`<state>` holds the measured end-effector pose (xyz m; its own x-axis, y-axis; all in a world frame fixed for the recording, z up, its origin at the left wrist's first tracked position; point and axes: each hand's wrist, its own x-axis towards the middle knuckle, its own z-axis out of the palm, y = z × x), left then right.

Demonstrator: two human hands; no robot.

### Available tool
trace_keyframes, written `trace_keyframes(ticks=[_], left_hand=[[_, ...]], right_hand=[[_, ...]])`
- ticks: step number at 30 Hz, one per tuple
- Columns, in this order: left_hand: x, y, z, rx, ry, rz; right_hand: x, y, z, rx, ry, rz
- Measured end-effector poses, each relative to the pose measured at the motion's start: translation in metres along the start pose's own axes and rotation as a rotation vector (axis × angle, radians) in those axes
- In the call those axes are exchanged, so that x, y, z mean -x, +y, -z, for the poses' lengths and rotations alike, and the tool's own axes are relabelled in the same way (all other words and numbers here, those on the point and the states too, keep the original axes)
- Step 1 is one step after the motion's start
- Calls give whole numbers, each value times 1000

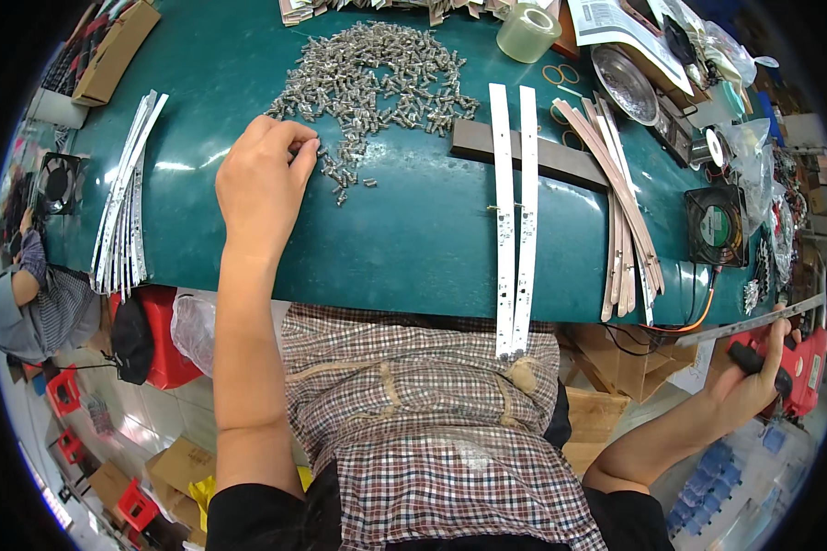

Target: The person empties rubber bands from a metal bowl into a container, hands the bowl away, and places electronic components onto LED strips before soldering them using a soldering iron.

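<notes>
My left hand [265, 174] is pinched, thumb against fingertips, at the left edge of a pile of small silvery metal cylinders [372, 87]. Whatever lies between those fingertips is too small to make out. Out at the far right, beyond the table's front edge, my right hand [749, 390] has its fingers bent around a narrow pale strip [721, 329]. Behind that hand shows a red and black object [807, 369] whose kind I cannot tell. Two white circuit-board strips [504, 184] lie side by side across a dark bar [560, 161], their near ends overhanging the table edge.
Bundled white strips [124, 202] lie at left, with more strips [620, 211] right of centre. A small fan [717, 227] with an orange cable stands at right. At the back are a tape roll [528, 33] and a metal dish [625, 84]. A person's arm [29, 262] shows far left.
</notes>
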<state>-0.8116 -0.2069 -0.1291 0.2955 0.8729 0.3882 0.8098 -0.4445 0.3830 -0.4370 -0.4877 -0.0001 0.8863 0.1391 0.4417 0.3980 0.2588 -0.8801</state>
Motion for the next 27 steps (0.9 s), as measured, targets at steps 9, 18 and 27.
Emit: trace_keyframes(ticks=[9,18,27], left_hand=[[12,62,23,861,-118,302],[48,129,7,1549,-571,504],[53,130,0,1616,-619,496]], right_hand=[[115,3,-75,93,-514,-484],[148,9,-89,183,-770,-589],[150,14,-87,175,-797,-598]])
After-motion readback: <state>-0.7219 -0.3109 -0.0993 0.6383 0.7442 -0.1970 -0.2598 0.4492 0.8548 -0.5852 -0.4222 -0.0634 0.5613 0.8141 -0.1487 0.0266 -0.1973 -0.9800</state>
